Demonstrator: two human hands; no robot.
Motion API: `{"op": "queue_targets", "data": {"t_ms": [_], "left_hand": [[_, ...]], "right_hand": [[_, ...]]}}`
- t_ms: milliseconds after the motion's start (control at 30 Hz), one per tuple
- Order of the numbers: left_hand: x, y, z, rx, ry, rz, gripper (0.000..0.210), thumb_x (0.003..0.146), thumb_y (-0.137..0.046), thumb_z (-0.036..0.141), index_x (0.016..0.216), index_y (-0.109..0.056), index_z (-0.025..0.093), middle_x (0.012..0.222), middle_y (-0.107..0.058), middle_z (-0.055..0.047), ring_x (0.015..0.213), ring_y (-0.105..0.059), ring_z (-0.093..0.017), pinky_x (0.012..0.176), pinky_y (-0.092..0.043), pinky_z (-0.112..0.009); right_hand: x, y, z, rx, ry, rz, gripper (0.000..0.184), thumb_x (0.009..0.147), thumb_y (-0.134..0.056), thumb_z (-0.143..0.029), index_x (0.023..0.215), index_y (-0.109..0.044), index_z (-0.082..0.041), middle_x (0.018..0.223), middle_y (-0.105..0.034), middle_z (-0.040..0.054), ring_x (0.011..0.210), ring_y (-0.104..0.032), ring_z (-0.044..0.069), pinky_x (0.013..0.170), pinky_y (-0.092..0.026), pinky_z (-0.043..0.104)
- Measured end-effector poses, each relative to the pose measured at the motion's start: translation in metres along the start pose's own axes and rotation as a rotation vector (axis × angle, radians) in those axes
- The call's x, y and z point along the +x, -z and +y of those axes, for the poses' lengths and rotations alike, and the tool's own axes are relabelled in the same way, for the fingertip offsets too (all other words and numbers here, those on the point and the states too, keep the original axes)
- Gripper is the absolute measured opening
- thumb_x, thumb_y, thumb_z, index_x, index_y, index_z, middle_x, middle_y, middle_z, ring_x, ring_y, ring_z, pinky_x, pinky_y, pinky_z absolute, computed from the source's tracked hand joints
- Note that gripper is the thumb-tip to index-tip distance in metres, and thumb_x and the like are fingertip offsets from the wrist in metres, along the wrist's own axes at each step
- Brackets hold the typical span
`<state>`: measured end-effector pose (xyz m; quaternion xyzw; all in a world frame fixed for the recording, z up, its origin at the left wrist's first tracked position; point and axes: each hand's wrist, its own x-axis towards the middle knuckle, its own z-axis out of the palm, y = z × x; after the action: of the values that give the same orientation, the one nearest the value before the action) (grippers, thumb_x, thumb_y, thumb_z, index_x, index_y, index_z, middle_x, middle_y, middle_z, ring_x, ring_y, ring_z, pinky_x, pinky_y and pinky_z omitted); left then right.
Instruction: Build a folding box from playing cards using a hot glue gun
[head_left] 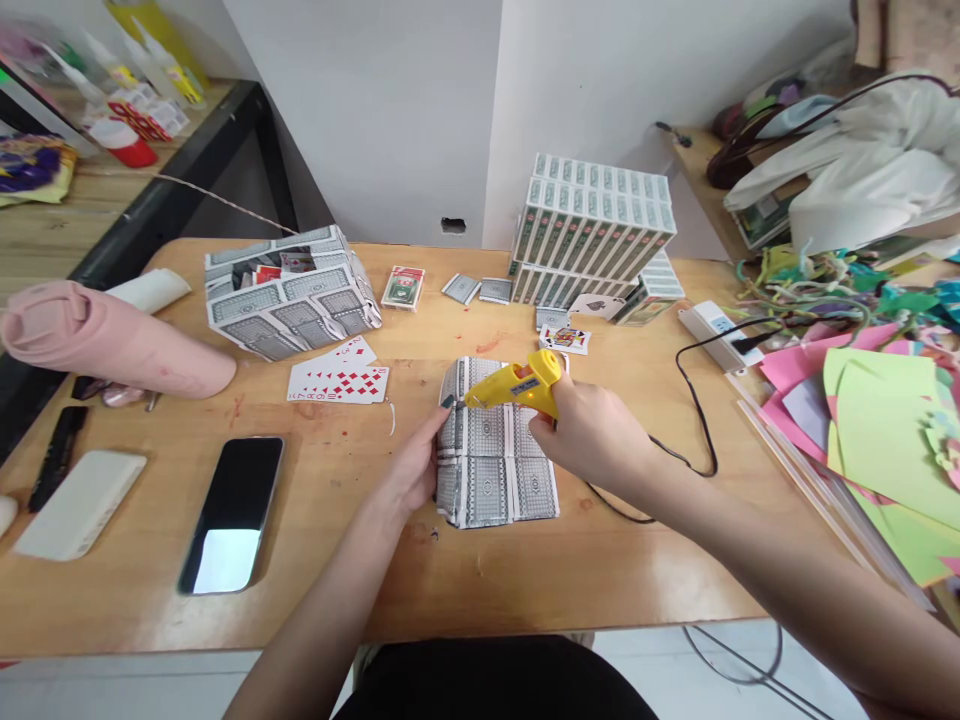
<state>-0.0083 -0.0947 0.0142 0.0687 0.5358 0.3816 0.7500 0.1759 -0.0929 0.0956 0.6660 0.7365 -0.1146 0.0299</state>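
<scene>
A box-like piece built from playing cards [487, 478], grey patterned backs outward, sits on the table in front of me. My left hand [417, 462] grips its left side, with the thumb on the top edge. In my right hand [592, 425] is a yellow hot glue gun [517, 385], its nozzle pointing left at the upper left part of the card piece, close to my left thumb. I cannot tell if the nozzle touches the cards. The gun's black cord [709, 430] runs off to the right.
A finished-looking card box [292, 305] with cards inside stands at the back left, near fanned loose cards [341, 380]. Stacked card packs [592, 225] stand at the back right. A phone [232, 515], pink roll [127, 340], power strip [720, 335] and coloured paper [885, 410] lie around.
</scene>
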Motion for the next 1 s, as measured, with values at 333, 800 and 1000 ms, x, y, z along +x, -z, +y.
{"op": "queue_targets", "data": {"t_ms": [333,800,1000], "left_hand": [[0.0,0.001,-0.003,-0.011,0.004,0.012,0.018,0.086,-0.058,0.03,0.088,-0.068,0.016,0.081,-0.075,-0.003,0.073,-0.069,-0.016,0.071,-0.053,-0.025],[0.0,0.001,-0.002,-0.054,0.015,0.01,0.019,0.088,-0.054,0.026,0.08,-0.068,0.015,0.075,-0.073,-0.002,0.06,-0.066,-0.012,0.064,-0.053,-0.022],[0.001,0.002,-0.002,-0.048,0.003,-0.014,0.019,0.088,-0.055,0.027,0.082,-0.068,0.015,0.071,-0.073,-0.002,0.056,-0.064,-0.012,0.065,-0.053,-0.022]], "right_hand": [[0.004,-0.003,-0.002,-0.089,-0.042,0.103,0.046,0.08,-0.044,-0.061,0.082,-0.056,-0.016,0.058,-0.06,0.0056,0.05,-0.057,0.02,0.046,-0.022,0.027],[0.006,-0.011,0.002,-0.033,-0.033,-0.032,0.025,0.084,-0.041,-0.035,0.089,-0.053,-0.013,0.065,-0.062,0.008,0.053,-0.058,0.02,0.047,-0.026,0.027],[0.004,-0.015,0.002,-0.027,-0.058,0.069,0.033,0.081,-0.044,-0.048,0.085,-0.053,-0.016,0.06,-0.06,0.0037,0.048,-0.054,0.017,0.045,-0.023,0.026]]}}
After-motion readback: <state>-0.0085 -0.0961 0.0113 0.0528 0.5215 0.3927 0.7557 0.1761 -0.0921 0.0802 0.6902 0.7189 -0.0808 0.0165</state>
